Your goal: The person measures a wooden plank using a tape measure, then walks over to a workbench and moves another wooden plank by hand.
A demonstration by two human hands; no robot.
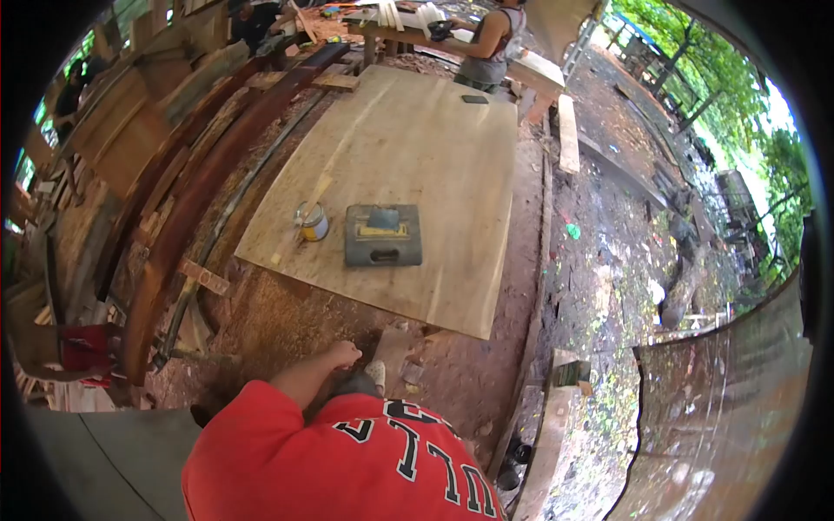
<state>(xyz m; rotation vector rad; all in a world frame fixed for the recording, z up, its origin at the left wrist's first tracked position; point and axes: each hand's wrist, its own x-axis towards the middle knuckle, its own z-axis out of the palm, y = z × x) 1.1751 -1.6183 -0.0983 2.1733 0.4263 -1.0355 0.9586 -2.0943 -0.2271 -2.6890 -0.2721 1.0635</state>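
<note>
My left hand (346,354) is held low in front of my red shirt (313,451), close to the near edge of a wide wooden slab (417,156). Its fingers are curled closed, and whatever they may hold is hidden. My right hand is out of sight. On the slab, near my side, lies a dark plastic case (384,252) with a handle slot and a yellow label. Left of it stands a small open can (313,226) with a wooden stick or brush handle slanting out of it. A small dark flat piece (474,99) rests at the slab's far edge.
Long dark reddish beams (182,226) lie along the left. Another person (491,48) stands beyond the slab at a workbench (408,33). A red object (85,349) sits at lower left. Muddy, littered ground (599,278) and a corrugated sheet (712,417) are on the right.
</note>
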